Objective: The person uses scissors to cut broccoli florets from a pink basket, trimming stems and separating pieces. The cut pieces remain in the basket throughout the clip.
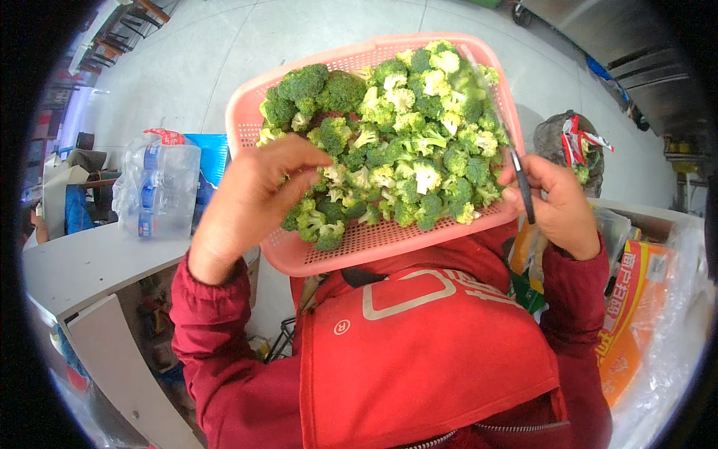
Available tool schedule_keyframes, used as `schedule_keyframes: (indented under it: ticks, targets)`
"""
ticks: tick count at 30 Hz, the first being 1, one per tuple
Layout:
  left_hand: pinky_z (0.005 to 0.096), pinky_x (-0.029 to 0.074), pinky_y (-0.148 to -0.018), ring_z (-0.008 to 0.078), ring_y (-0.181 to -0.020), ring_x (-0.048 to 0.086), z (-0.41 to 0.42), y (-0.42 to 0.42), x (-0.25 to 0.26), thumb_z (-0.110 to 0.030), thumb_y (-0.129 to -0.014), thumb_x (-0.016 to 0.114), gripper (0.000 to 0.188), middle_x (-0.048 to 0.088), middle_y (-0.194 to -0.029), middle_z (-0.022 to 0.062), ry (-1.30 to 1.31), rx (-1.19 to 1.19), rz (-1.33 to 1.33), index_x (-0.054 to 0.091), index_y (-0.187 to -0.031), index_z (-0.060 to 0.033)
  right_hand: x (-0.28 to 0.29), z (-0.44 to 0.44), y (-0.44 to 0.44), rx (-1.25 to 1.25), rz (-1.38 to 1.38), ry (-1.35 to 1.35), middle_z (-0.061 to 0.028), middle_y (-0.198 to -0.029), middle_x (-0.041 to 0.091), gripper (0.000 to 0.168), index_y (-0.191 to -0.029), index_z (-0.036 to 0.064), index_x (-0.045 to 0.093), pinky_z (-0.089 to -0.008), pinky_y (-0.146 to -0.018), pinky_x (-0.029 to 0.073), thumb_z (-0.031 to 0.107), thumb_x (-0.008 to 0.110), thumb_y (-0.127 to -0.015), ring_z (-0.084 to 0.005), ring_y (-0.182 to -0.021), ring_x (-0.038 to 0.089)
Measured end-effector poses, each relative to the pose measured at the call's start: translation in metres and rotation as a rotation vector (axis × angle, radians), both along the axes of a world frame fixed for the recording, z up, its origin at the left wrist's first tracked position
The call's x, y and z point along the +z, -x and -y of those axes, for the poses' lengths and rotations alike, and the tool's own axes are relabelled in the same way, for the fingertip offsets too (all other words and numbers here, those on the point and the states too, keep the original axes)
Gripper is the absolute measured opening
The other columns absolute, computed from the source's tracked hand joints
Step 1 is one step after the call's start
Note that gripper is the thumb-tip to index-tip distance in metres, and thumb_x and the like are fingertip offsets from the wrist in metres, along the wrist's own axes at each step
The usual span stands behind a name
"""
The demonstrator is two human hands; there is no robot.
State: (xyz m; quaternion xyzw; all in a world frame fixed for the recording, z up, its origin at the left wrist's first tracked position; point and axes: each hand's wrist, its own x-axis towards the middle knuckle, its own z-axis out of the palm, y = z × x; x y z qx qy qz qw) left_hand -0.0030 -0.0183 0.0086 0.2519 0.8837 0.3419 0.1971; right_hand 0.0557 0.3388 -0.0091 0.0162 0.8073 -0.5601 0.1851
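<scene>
A pink perforated plastic basket [336,261] holds many cut broccoli florets [426,177] and some larger broccoli pieces [342,91] at its far left. Over the left part of the basket is my left hand [258,196], fingers and thumb apart above the florets, with nothing plainly between them. At the basket's right edge my right hand [552,196] grips the black handle of a knife [521,182]. The knife's blade points away from me, over the basket's right side, and looks blurred.
To the left, wrapped clear plastic containers [168,191] stand on a white counter [90,269]. A dark bag with red-and-white packaging [578,140] lies beyond my right hand. Nearer on the right are an orange printed box [634,320] and clear plastic wrap [684,314].
</scene>
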Motion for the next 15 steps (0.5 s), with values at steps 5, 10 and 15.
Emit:
schedule_keyframes:
  ticks: [5,10,15]
  targets:
    - [0.0388,0.052,-0.083,0.0331,-0.098,0.061,-0.023,-0.036,-0.042,-0.001,-0.073,0.068,0.032,0.063,-0.103,0.0140,0.085,-0.221,-0.250,0.064,-0.104,-0.0020,0.008,0.016,0.006,0.122,0.056,-0.110,0.0021,-0.071,0.053,0.021,-0.093,-0.003,0.061,-0.0237,-0.056,0.040,0.012,0.072,-0.085,-0.0031,-0.067,0.047]
    - [0.0377,0.051,-0.072,0.0277,-0.086,0.057,-0.050,-0.045,-0.046,-0.010,-0.079,0.055,0.018,0.055,-0.086,0.0101,0.381,-0.205,-0.581,0.059,-0.097,-0.0079,-0.003,0.019,0.005,0.096,-0.011,0.034,0.0003,-0.070,0.052,0.022,-0.089,-0.003,0.059,-0.0244,-0.055,0.040,0.014,0.073,-0.085,-0.0039,-0.066,0.046]
    - [0.0395,0.052,-0.072,0.0276,-0.086,0.060,-0.045,-0.041,-0.046,-0.003,-0.076,0.060,0.020,0.057,-0.089,0.0092,0.370,-0.252,-0.429,0.059,-0.095,-0.0061,-0.009,0.020,0.004,0.169,0.045,0.024,-0.0003,-0.068,0.051,0.026,-0.085,-0.002,0.056,-0.0257,-0.054,0.040,0.017,0.074,-0.086,-0.0048,-0.065,0.045]
